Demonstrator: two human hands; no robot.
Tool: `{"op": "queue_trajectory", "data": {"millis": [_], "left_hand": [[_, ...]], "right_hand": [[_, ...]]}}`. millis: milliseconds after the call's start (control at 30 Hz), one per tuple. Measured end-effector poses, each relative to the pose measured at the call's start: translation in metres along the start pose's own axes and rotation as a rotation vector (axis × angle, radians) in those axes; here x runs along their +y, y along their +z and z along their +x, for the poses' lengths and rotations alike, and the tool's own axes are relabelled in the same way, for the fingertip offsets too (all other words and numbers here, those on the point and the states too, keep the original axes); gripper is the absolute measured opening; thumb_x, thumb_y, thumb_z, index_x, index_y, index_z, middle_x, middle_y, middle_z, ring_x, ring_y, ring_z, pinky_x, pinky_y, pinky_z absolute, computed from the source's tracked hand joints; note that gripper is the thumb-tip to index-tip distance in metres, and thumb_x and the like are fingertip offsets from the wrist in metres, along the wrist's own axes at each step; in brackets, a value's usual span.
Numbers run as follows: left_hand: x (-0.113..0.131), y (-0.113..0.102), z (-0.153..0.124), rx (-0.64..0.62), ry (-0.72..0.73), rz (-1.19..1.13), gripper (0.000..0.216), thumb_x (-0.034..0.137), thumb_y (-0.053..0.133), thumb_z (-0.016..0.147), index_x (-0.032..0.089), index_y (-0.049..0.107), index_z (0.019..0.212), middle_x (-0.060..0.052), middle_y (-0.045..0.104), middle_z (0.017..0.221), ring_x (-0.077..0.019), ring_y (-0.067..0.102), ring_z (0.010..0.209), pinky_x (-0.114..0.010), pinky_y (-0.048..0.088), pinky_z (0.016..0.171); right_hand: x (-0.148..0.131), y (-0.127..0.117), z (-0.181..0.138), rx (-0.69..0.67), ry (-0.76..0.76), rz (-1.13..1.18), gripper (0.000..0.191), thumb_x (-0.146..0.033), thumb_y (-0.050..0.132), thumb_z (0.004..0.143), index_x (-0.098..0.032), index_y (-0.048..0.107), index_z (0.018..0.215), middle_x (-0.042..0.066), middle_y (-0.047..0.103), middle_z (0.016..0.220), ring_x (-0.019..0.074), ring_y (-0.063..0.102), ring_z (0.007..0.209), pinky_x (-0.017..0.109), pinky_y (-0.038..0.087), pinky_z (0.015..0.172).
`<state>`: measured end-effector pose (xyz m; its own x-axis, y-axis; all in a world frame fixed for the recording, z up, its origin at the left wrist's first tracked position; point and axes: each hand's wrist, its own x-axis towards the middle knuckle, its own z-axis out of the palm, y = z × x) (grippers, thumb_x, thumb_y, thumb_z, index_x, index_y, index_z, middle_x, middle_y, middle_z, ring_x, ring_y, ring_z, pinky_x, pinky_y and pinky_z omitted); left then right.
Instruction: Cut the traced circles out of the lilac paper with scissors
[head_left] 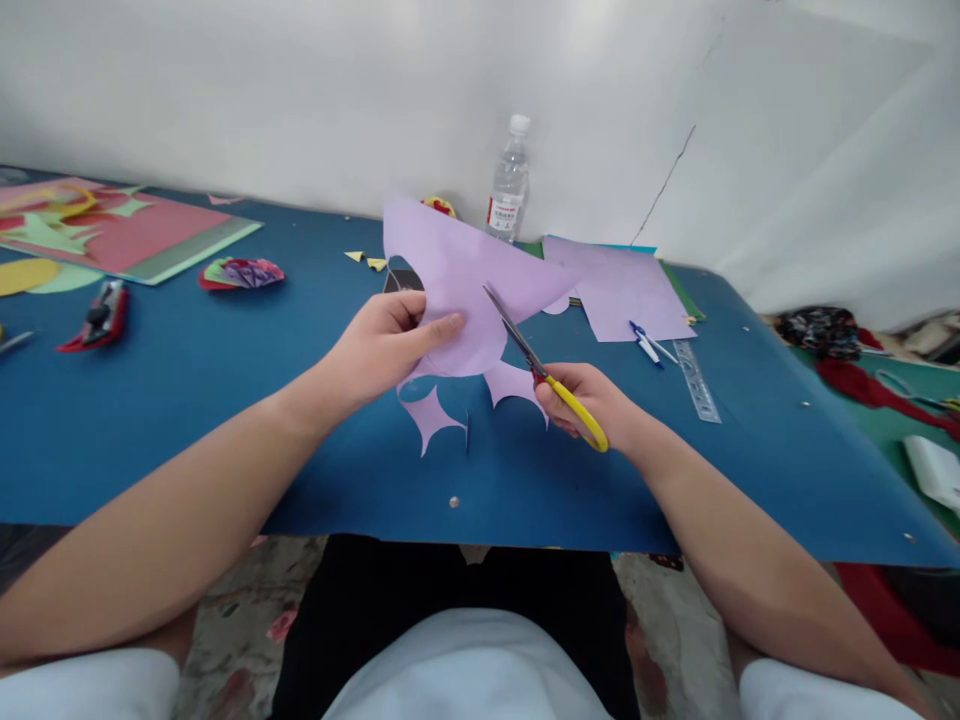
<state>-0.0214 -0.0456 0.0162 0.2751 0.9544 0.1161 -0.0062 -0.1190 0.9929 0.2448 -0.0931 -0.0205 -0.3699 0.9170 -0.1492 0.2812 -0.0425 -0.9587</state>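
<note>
Purple curve-cut paper was pinched in your left hand; your right hand gripped yellow-handled metal scissors. Upper centre, a clear plastic bottle had hard-to-discern contents.

Forearms converging, fingers curled
</note>
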Motion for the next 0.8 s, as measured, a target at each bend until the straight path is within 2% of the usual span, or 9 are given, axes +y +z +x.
{"op": "queue_trajectory", "data": {"millis": [167,300,400,467,533,600,700,800], "left_hand": [[0.003,0.001,0.000,0.001,0.006,-0.012,0.036,0.048,0.092,0.075,0.017,0.082,0.091,-0.007,0.078,0.088,-0.0196,0.069,0.073,-0.030,0.058,0.065],[0.001,-0.001,-0.001,-0.007,0.068,-0.141,0.030,0.044,0.091,0.074,0.018,0.078,0.081,-0.002,0.068,0.074,-0.0138,0.060,0.061,-0.027,0.050,0.058],[-0.003,-0.003,-0.004,-0.183,0.140,-0.249,0.043,0.051,0.094,0.070,0.023,0.079,0.099,-0.003,0.070,0.080,-0.0169,0.064,0.067,-0.029,0.052,0.062],[-0.006,0.000,-0.007,-0.341,0.138,-0.204,0.058,0.051,0.096,0.066,0.023,0.077,0.113,-0.008,0.074,0.093,-0.0224,0.069,0.079,-0.032,0.056,0.070],[-0.010,0.005,-0.010,-0.384,0.124,-0.116,0.060,0.045,0.099,0.062,0.021,0.075,0.113,-0.011,0.075,0.102,-0.0238,0.069,0.084,-0.034,0.058,0.075],[-0.016,0.013,-0.013,-0.300,0.133,-0.066,0.053,0.041,0.098,0.064,0.020,0.075,0.106,-0.009,0.074,0.098,-0.0211,0.067,0.080,-0.033,0.057,0.074],[-0.025,0.023,-0.015,-0.119,0.113,-0.046,0.032,0.045,0.088,0.080,0.019,0.074,0.093,-0.005,0.070,0.083,-0.0182,0.063,0.074,-0.030,0.054,0.069],[-0.031,0.029,-0.016,-0.062,0.092,-0.032,0.029,0.044,0.080,0.088,0.019,0.070,0.077,-0.002,0.063,0.070,-0.0159,0.057,0.063,-0.031,0.050,0.062]], "right_hand": [[0.002,-0.002,0.000,-0.004,0.006,-0.008,0.062,-0.079,0.077,0.076,-0.022,0.055,0.078,-0.007,0.043,0.056,0.0092,0.039,0.044,0.025,0.033,0.040],[0.001,0.000,0.002,0.046,-0.036,0.020,0.066,-0.084,0.074,0.075,-0.022,0.051,0.074,-0.007,0.042,0.054,0.0092,0.040,0.042,0.025,0.034,0.039],[0.000,0.003,0.003,0.118,-0.079,0.083,0.070,-0.089,0.071,0.073,-0.023,0.048,0.072,-0.008,0.040,0.052,0.0088,0.038,0.040,0.025,0.033,0.037],[0.000,0.007,0.004,0.159,-0.076,0.126,0.072,-0.093,0.069,0.070,-0.024,0.046,0.072,-0.008,0.039,0.052,0.0087,0.038,0.039,0.024,0.033,0.036],[0.000,0.010,0.006,0.177,-0.069,0.148,0.074,-0.094,0.069,0.068,-0.024,0.045,0.071,-0.009,0.037,0.050,0.0083,0.037,0.038,0.024,0.032,0.035],[0.001,0.014,0.007,0.170,-0.076,0.148,0.074,-0.094,0.070,0.067,-0.024,0.045,0.070,-0.009,0.037,0.050,0.0081,0.037,0.038,0.024,0.032,0.035],[0.004,0.020,0.008,0.156,-0.091,0.137,0.071,-0.091,0.071,0.070,-0.024,0.048,0.073,-0.008,0.041,0.052,0.0085,0.039,0.039,0.025,0.033,0.036],[0.007,0.023,0.009,0.168,-0.089,0.138,0.069,-0.089,0.070,0.073,-0.024,0.048,0.075,-0.008,0.041,0.052,0.0091,0.040,0.039,0.025,0.035,0.036]]}}
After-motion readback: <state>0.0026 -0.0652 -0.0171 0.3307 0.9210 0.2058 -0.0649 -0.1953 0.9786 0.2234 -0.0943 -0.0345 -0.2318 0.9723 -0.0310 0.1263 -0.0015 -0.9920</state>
